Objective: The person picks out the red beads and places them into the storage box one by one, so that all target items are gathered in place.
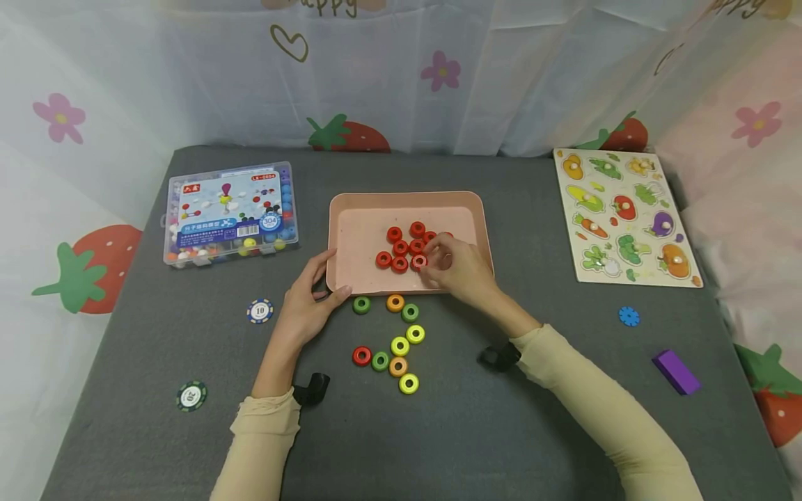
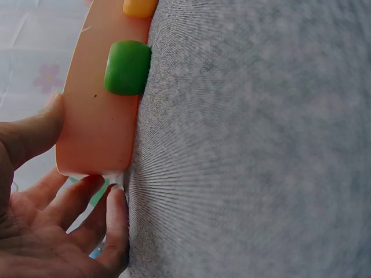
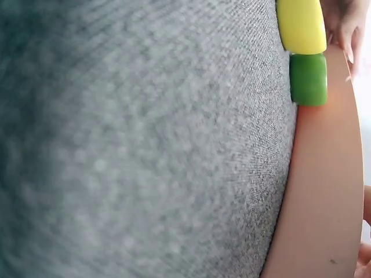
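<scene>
In the head view, a shallow pink tray (image 1: 351, 209) holds several small red rings (image 1: 399, 248). My left hand (image 1: 305, 303) grips the tray's near left corner, thumb on the front rim and fingers along the left side. The left wrist view shows the thumb (image 2: 40, 124) on the rim. Over the right half of the tray, my right hand (image 1: 462, 273) pinches a red ring (image 1: 419, 262) between thumb and curled fingers, beside the other rings. Part of the red group is hidden behind this hand. Its fingertips (image 3: 365, 260) barely show in the right wrist view.
Loose green (image 1: 361, 305), orange (image 1: 395, 303), yellow (image 1: 409, 383) and red (image 1: 361, 355) rings lie before the tray. A clear bead case (image 1: 232, 212) and two chips (image 1: 260, 311) are left. Rightward lie a vegetable puzzle board (image 1: 601, 229), a blue disc (image 1: 629, 316) and a purple block (image 1: 677, 372).
</scene>
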Action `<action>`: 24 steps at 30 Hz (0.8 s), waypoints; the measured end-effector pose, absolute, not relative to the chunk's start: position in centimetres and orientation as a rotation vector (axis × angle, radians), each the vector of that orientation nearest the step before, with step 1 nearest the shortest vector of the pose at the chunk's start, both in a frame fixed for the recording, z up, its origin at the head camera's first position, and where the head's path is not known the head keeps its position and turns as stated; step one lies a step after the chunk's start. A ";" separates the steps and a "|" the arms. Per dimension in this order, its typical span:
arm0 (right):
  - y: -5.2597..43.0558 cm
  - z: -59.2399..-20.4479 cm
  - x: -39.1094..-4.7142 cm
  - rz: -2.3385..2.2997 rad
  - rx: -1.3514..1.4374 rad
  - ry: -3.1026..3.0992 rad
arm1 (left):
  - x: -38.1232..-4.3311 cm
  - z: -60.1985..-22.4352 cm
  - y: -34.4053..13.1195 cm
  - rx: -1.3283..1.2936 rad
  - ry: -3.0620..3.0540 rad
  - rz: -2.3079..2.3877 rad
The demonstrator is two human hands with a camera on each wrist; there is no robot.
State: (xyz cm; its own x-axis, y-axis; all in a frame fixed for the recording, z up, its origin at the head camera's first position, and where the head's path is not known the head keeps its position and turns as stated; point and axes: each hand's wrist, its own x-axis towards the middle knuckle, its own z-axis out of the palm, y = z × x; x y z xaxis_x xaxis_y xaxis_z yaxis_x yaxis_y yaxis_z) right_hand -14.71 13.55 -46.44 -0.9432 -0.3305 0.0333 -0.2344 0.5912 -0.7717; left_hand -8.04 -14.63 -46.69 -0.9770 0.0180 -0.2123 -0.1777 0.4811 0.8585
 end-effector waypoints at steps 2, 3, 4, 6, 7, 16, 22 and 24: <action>13.5 -46.5 -14.7 -1.331 -0.481 2.671 | -8.0 -46.7 -14.6 -0.140 2.532 1.504; 13.5 -46.5 -14.7 -1.351 -0.486 2.656 | -8.0 -46.7 -14.6 -0.140 2.532 1.503; 13.5 -46.5 -14.7 -1.368 -0.491 2.643 | -8.0 -46.7 -14.6 -0.140 2.531 1.503; 13.5 -46.5 -14.6 -1.385 -0.511 2.632 | -8.0 -46.7 -14.7 -0.133 2.532 1.501; 13.6 -46.5 -14.5 -1.384 -0.519 2.634 | -8.0 -46.7 -14.7 -0.134 2.532 1.501; 12.9 -45.9 -13.4 -1.417 -0.640 2.675 | -7.8 -46.7 -14.7 -0.136 2.531 1.500; 11.5 -45.3 -11.6 -1.391 -0.915 2.681 | -7.9 -46.7 -14.7 -0.124 2.534 1.505; 10.9 -45.1 -10.7 -1.351 -0.999 2.630 | -8.0 -46.7 -14.7 -0.124 2.537 1.509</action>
